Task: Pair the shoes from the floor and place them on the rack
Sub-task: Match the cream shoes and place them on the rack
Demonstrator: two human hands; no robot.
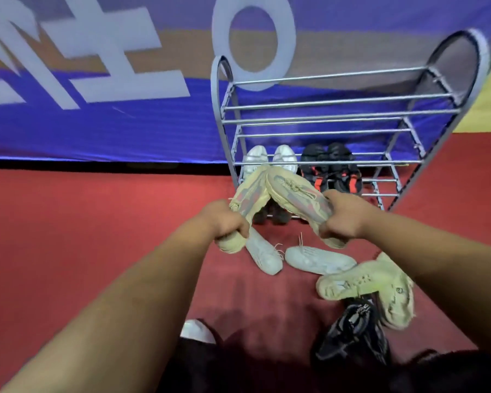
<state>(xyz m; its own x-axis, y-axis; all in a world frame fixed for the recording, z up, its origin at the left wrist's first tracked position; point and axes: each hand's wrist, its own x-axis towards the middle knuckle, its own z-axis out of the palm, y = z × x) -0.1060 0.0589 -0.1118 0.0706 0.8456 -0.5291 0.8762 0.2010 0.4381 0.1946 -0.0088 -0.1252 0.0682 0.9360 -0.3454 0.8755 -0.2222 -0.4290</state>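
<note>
Left hand (227,222) grips one beige knit sneaker (245,202) by the heel, right hand (342,219) grips its beige match (298,197); toes touch, raised before the grey metal tube rack (323,117). White pair (270,158) and black-red pair (330,168) sit on lower rails. Two white sneakers (318,259), another beige pair (374,287) and a black shoe (352,330) lie on red floor (97,236).

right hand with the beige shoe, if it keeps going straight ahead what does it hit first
Most likely the black and red shoes on the rack's lower shelf: the right hand points its beige shoe that way, though depth is unclear.
</note>
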